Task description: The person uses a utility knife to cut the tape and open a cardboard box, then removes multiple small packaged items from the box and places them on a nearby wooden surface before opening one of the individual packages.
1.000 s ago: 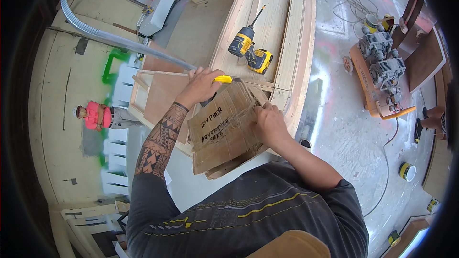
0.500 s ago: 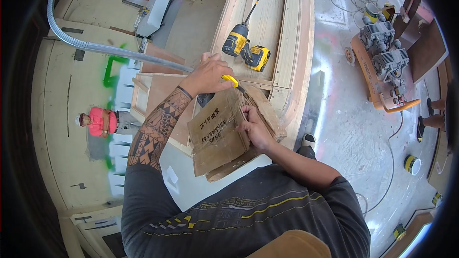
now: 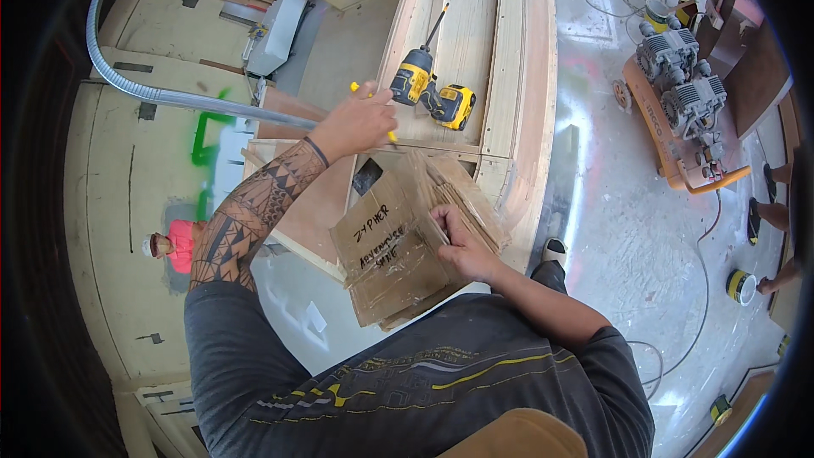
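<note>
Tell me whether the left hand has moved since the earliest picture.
Yes: judged against the yellow-and-black drill, the left hand has moved up the picture.

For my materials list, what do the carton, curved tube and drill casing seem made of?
Carton: matte cardboard, by its creased brown faces. Tube: probably metal, given its silvery shine, perhaps coated plastic. Drill casing: likely plastic with low sheen, by its rounded yellow and black shell.

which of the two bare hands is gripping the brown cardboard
The right hand: its thumb and fingers grip the brown cardboard. The left hand is apart from it, holding a yellow-handled tool instead.
</note>
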{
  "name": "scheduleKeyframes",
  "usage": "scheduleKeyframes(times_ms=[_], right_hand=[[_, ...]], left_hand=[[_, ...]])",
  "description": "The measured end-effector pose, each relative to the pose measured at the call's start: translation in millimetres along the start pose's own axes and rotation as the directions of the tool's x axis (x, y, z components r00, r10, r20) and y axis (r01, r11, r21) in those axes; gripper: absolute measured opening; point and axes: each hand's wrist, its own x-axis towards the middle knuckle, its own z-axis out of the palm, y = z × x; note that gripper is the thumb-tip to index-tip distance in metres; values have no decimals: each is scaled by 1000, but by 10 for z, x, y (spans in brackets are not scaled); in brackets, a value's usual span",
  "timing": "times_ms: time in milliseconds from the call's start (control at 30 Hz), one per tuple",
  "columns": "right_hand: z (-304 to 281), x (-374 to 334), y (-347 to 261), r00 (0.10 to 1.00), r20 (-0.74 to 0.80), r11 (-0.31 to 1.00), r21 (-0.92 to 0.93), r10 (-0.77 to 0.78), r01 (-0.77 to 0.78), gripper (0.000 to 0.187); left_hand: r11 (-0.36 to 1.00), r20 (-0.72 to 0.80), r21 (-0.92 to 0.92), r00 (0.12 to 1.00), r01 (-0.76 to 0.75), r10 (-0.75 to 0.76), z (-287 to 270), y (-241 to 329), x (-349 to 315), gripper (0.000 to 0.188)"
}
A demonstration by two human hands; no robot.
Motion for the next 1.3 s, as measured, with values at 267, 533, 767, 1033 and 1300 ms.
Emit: scheduleKeyframes(times_ms=[267,533,767,1033,1300], right_hand=[[-44,-26,-55,1000,20,993,118,-24,21,65],[-45,-8,-47,999,-19,998,52,-33,34,67],[-63,19,-105,997,-18,979,194,70,-65,69],[-2,12,-118,989,-132,981,189,63,-37,75],[-55,-30,-36,984,-174,929,367,27,39,82]], left_hand=[[935,-150,-322,968,145,-202,-268,278,-59,22],[765,114,-520,919,380,-378,271,235,-338,28],[466,238,-667,759,581,-606,638,501,-436,39],[312,244,-792,741,524,-626,969,690,-528,44],[430,266,-705,772,564,-577,1372,909,-1281,48]])
